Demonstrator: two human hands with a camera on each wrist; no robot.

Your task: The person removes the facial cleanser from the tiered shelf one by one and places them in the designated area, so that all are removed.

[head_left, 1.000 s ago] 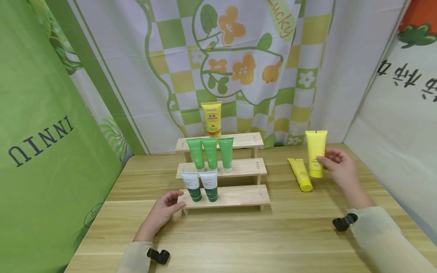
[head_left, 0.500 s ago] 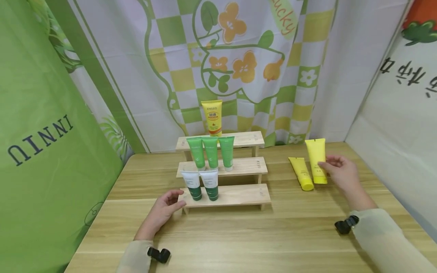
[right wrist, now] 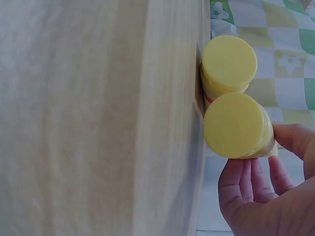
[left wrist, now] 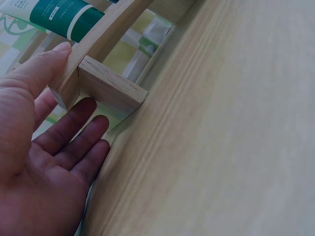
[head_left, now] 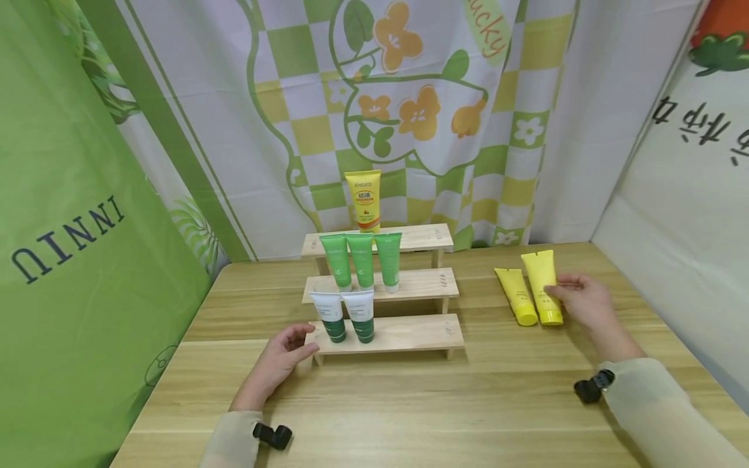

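At the right, my right hand (head_left: 587,306) holds a yellow squeeze tube (head_left: 541,286) between thumb and fingers. The tube lies tilted close over the table, beside a second yellow tube (head_left: 516,296); in the right wrist view, the held tube's round cap (right wrist: 234,125) overlaps the other cap (right wrist: 229,63). My left hand (head_left: 281,357) grips the left end of the lowest step of a wooden display stand (head_left: 415,333). In the left wrist view, its thumb (left wrist: 47,66) rests on the board while the other fingers reach below, next to the support leg (left wrist: 110,83).
Two white-and-green tubes (head_left: 359,315) stand on the lowest step. Three green tubes (head_left: 361,260) occupy the middle step, and a yellow tube with a red print (head_left: 365,201) is on the top one. Printed curtains (head_left: 409,97) surround the wooden table (head_left: 374,409).
My right hand has lowered the yellow tube beside the other one, tipping its top end back to the left. The left hand keeps its place on the stand.
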